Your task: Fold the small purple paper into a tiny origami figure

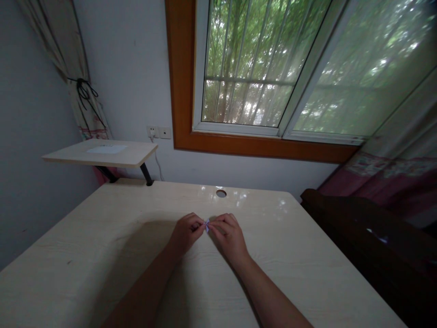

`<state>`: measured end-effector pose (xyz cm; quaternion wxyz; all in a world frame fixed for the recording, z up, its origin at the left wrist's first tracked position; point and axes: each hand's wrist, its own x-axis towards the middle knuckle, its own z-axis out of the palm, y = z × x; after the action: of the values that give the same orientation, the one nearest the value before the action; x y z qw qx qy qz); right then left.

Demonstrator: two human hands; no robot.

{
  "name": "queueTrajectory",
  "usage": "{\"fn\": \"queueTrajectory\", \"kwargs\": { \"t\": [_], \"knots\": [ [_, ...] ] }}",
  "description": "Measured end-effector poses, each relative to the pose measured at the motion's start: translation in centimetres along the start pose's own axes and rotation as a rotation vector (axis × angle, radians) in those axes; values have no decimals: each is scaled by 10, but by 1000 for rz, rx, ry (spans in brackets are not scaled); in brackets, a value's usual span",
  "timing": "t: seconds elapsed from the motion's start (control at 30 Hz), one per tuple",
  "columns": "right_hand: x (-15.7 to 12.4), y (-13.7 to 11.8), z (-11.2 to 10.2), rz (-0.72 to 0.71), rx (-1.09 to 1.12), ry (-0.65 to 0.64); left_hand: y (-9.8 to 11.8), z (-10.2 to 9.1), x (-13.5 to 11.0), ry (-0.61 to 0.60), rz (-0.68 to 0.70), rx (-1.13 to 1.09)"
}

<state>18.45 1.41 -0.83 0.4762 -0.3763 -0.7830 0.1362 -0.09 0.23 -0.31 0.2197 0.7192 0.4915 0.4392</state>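
Note:
A small pale purple piece, folded-looking like paper [207, 226], is held between my two hands just above or on the light wooden desk [280, 269]. My left hand [187, 233] pinches its left side between thumb and fingers. From the other side, my right hand [229, 233] grips it with thumb and fingertips. The fingertips cover much of the piece, and its exact shape is too small to make out.
A raised shelf [136, 155] on black legs stands at the back left with a white sheet [107, 149] on it. Behind it is a wall socket [152, 131] with a plugged cable. A round hole [221, 193] pierces the desk's far side. Dark furniture [368, 241] borders the right.

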Motion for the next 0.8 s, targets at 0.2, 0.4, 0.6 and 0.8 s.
{"fn": "queueTrajectory", "kwargs": {
  "t": [0.2,0.4,0.6,0.8],
  "knots": [
    [-1,1,0,-26,-10,4,1,1,0,4,29,36],
    [-1,0,-1,-26,0,15,-5,2,-1,4,11,-2],
    [0,0,0,3,35,33,-1,1,1,-10,-22,-25],
    [-1,-1,0,20,60,-7,0,1,0,-21,-17,-41]
  ]
}}
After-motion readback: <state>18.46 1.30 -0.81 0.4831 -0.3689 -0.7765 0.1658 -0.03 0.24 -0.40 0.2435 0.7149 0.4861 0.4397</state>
